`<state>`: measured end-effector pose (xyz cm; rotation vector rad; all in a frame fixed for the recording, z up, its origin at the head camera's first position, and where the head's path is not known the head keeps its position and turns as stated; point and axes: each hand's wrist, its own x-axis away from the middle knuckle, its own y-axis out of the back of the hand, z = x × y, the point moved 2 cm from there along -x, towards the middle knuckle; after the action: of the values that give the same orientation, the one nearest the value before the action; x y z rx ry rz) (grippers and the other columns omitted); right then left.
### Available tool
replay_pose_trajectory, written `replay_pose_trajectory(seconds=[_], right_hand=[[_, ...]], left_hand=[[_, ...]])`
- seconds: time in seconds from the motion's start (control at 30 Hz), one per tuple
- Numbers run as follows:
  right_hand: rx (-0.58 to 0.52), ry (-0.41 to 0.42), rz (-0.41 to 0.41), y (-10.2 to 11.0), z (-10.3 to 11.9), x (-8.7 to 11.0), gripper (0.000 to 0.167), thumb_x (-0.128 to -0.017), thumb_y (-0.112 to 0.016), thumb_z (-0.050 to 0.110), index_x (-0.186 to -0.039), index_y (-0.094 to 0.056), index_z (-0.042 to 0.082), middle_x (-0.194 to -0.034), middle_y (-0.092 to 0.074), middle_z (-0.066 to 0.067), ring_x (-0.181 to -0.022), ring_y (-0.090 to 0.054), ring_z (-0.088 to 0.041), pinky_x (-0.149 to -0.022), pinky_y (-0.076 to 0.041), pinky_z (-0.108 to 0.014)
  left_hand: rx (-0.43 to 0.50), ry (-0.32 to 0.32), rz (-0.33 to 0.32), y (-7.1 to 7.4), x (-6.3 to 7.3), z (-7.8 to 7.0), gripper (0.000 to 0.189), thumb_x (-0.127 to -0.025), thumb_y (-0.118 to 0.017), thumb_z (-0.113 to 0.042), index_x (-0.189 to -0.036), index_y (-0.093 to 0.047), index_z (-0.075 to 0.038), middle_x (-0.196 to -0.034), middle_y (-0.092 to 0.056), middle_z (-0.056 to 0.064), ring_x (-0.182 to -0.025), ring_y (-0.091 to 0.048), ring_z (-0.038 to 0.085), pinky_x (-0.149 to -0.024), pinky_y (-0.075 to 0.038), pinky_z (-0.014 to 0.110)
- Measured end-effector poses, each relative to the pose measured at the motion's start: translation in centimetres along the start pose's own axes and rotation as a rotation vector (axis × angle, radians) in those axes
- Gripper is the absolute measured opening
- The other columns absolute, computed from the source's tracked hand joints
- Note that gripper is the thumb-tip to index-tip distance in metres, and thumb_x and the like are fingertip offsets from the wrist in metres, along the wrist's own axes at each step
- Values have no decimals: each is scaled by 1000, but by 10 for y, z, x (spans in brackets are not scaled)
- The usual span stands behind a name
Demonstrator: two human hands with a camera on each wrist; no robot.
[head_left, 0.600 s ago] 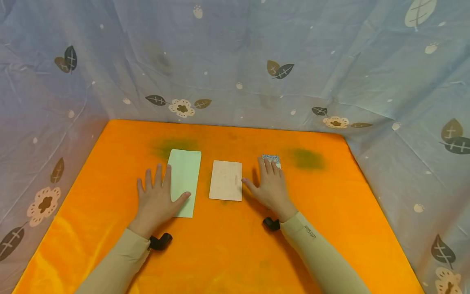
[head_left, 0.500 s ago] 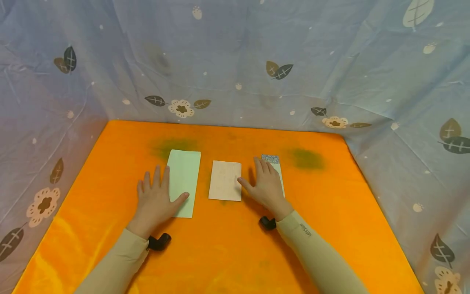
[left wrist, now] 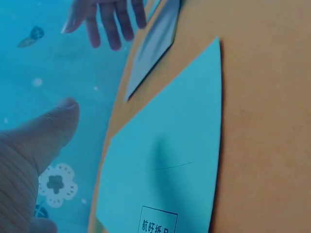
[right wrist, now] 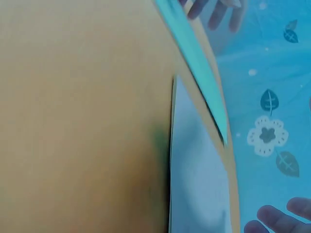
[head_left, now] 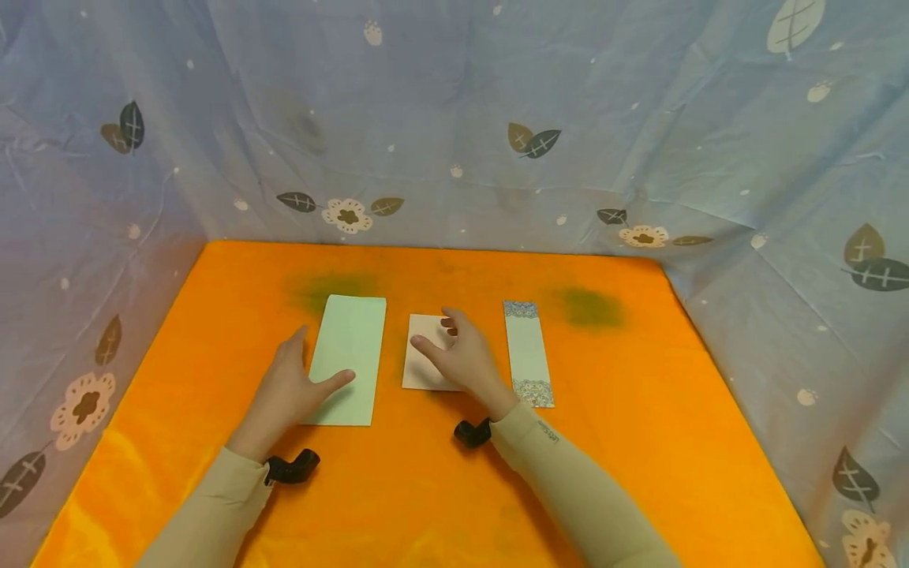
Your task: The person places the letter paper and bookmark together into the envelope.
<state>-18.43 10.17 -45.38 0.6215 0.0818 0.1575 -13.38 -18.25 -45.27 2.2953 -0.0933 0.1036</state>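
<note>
A flat mint-green paper rectangle [head_left: 355, 347] lies left of the middle. My left hand [head_left: 284, 386] hovers at its left side, thumb spread over it and holding nothing. In the left wrist view, the mint-green paper [left wrist: 165, 136] shows a small box of printed characters near one end. My right hand [head_left: 465, 359] is over a smaller pale pinkish-white card [head_left: 424, 375], partly hiding it. Its thumb and fingers are apart, loosely bent, with nothing between them. The right wrist view shows the card [right wrist: 197, 174] lying flat, with the hand's shadow on it.
To the right lies a narrow white strip [head_left: 529, 347] with lacy blue-grey patterned ends. An orange cloth [head_left: 625, 442] with greenish patches covers the table. Patterned blue-grey curtains [head_left: 440, 102] stand around the back and sides.
My right hand has moved left, from over the patterned strip to over the card, uncovering the strip. My left hand has shifted slightly left and turned, its fingers drawn closer together.
</note>
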Motion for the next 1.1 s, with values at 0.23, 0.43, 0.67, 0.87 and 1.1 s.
replay_pose_trajectory(seconds=[0.23, 0.43, 0.67, 0.87, 1.1], right_hand=[[-179, -75, 64, -13, 9, -1, 90, -81, -66, 63, -148, -38, 10, -129, -55, -9, -113, -55, -23, -93, -48, -38], [-249, -110, 84, -22, 13, -2, 83, -83, -67, 60, -145, -42, 11, -123, -59, -5, -105, -59, -17, -84, -52, -35], [-378, -184, 164, -34, 19, -2, 83, -83, -69, 56, -146, -40, 10, -117, -59, -7, -82, -67, -26, -70, -57, -35], [-419, -242, 213, -49, 21, -1, 83, -83, -73, 49, -146, -38, 9, -112, -62, -3, -81, -67, -26, -66, -58, -35], [-332, -235, 258, -60, 25, 0, 69, -88, -70, 36, -143, -41, 7, -100, -68, 5, -77, -69, -16, -73, -55, -32]], left_hand=[[32, 26, 18, 3, 1, 2, 120, -77, -68, -66, -155, -2, -2, -145, -27, 32, -119, -46, 45, -91, -44, 58], [51, 18, 31, 1, -1, 3, 118, -79, -68, -64, -154, -4, 1, -143, -29, 32, -117, -48, 43, -90, -46, 55], [53, 22, 43, -1, -1, 6, 117, -79, -71, -60, -153, -7, 3, -143, -30, 31, -115, -49, 42, -87, -48, 53], [57, 32, 40, 0, -2, 5, 114, -79, -72, -58, -153, -9, 3, -143, -31, 30, -117, -48, 42, -88, -47, 53], [61, 48, 51, 0, -3, 4, 112, -81, -72, -55, -153, -10, 4, -143, -31, 30, -118, -47, 42, -88, -47, 52]])
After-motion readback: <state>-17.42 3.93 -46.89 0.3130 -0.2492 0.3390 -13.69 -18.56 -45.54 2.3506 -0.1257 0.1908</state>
